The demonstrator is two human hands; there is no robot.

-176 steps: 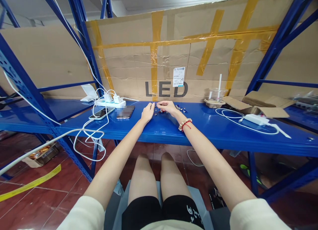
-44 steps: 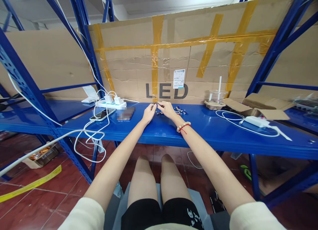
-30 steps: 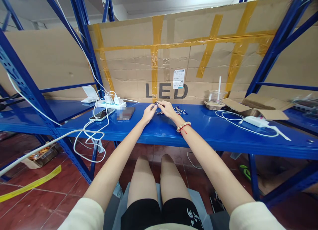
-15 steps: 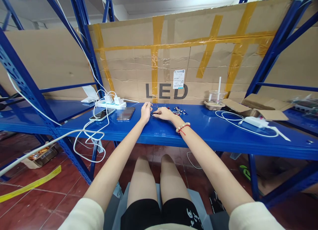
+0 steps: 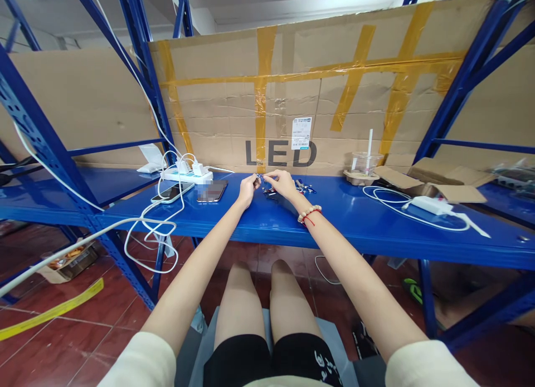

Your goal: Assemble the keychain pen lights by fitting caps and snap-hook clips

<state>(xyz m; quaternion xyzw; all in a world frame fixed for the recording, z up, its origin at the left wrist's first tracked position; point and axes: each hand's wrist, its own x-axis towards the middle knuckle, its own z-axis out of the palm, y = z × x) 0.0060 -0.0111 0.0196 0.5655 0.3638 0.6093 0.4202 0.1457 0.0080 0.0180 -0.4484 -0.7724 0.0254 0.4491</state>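
Above the blue shelf top (image 5: 334,214), my left hand (image 5: 247,191) is closed in a pinch. A small shiny piece (image 5: 258,177), too small to name, sticks out at its fingertips. My right hand (image 5: 281,183) reaches in from the right, thumb and fingertip closed together at that piece; whether it grips the piece or something finer is too small to tell. Beneath the right hand lies a dark slim tool (image 5: 271,194), partly covered. Several small metallic and coloured bits (image 5: 305,187) are spread on the shelf just right of that hand.
Left of my hands are a phone (image 5: 212,191), another phone (image 5: 173,193) under white cables, and a power strip (image 5: 188,177). On the right stand a plastic cup with a straw (image 5: 363,163), a white adapter with cable (image 5: 430,205) and an opened cardboard box (image 5: 438,178). Cardboard (image 5: 217,114) walls the back.
My right hand has moved slightly up. The dark tool that was at its fingers now lies on the shelf beneath it. The shiny piece now shows between the two hands' fingertips.
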